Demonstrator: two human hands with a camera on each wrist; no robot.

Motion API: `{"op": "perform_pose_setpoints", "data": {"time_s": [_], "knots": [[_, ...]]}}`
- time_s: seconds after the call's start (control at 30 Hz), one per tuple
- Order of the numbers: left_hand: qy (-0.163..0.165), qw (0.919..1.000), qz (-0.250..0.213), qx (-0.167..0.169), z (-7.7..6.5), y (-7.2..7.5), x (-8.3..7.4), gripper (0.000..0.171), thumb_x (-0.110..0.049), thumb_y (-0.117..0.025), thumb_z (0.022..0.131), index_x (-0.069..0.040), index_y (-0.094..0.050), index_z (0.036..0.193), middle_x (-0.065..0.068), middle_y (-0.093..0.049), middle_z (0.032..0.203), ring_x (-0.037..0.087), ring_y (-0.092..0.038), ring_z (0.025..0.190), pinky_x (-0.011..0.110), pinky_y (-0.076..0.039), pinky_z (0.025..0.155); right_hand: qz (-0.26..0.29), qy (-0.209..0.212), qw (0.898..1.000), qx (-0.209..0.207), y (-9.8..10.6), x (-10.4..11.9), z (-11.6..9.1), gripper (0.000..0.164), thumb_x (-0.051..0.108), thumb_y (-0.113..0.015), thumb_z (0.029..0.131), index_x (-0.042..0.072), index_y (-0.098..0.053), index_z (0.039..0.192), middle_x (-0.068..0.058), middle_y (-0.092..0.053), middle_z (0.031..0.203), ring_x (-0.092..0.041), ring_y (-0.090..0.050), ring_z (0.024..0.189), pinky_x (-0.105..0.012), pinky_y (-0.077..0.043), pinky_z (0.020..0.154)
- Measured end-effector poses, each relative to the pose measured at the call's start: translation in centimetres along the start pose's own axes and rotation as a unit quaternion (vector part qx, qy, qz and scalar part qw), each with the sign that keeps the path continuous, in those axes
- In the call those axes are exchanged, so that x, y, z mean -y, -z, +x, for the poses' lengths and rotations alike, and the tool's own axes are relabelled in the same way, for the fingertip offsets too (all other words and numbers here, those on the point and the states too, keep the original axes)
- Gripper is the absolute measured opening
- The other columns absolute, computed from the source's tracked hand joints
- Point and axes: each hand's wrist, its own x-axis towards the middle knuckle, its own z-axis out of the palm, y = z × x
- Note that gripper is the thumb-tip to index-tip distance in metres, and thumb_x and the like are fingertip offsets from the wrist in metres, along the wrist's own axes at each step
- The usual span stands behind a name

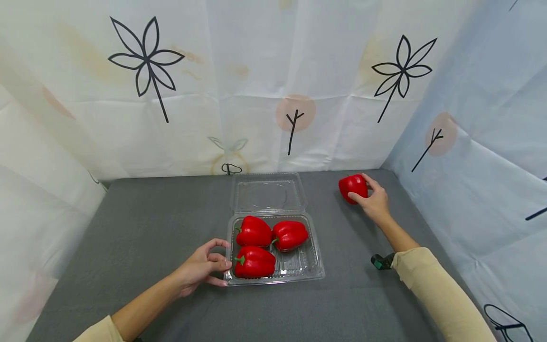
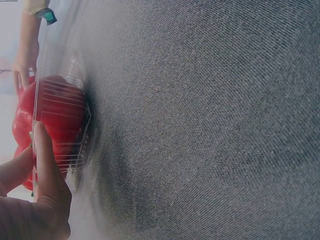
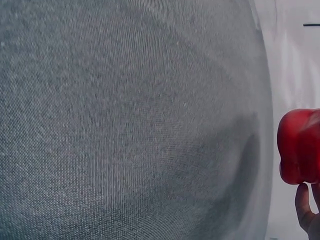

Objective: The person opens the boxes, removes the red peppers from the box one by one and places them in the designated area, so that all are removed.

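A clear plastic clamshell container (image 1: 299,266) lies with its lid (image 1: 269,192) folded back, and three red bell peppers sit in its base. Two of these, the back-left pepper (image 1: 254,231) and the front-left pepper (image 1: 255,262), show green stems facing left; the third pepper (image 1: 289,235) is at the right. My left hand (image 1: 201,267) pinches the container's left rim between thumb and fingers, as the left wrist view shows close up. Off to the right, my right hand (image 1: 373,199) grips another red bell pepper (image 3: 300,145), held above the table with its shadow below.
The grey cloth-covered table (image 1: 171,213) reaches a white patterned curtain (image 1: 256,118) at the back. More curtain stands along the left and right sides. A dark device with a green part (image 1: 380,261) is on my right wrist.
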Motion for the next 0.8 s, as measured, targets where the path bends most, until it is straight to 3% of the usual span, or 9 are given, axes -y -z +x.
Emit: {"op": "perform_pose_setpoints", "data": {"time_s": [0.2, 0.4, 0.8], "knots": [[0.001, 1.0000, 0.000, 0.000, 0.0, 0.0, 0.0, 0.057, -0.005, -0.070, 0.092, -0.003, -0.035, 0.137, 0.007, -0.064, 0.088, 0.021, -0.064, 0.082, 0.045, -0.062, 0.070, -0.013, -0.027, 0.999, -0.014, 0.2, -0.8, 0.2, 0.068, 0.013, -0.071, 0.091, 0.000, -0.038, 0.150, -0.029, -0.047, 0.139, -0.044, -0.044, 0.121, -0.060, -0.049, 0.094], [-0.001, 1.0000, -0.002, 0.001, 0.1, 0.0, 0.1, 0.057, -0.005, -0.070, 0.092, -0.003, -0.035, 0.137, 0.007, -0.064, 0.088, 0.021, -0.064, 0.083, 0.045, -0.062, 0.070, -0.040, -0.058, 0.998, 0.007, 0.6, -2.0, -0.3, 0.071, 0.014, -0.069, 0.092, -0.003, -0.033, 0.151, -0.031, -0.041, 0.143, -0.047, -0.042, 0.125, -0.063, -0.045, 0.100], [-0.002, 1.0000, -0.003, -0.001, 0.0, 0.0, 0.0, 0.057, -0.005, -0.070, 0.092, -0.002, -0.035, 0.137, 0.008, -0.064, 0.089, 0.021, -0.064, 0.083, 0.045, -0.062, 0.070, -0.057, -0.046, 0.997, 0.012, 0.6, -2.9, -0.4, 0.072, 0.017, -0.070, 0.093, -0.001, -0.032, 0.151, -0.030, -0.043, 0.145, -0.045, -0.044, 0.123, -0.062, -0.045, 0.099]]}}
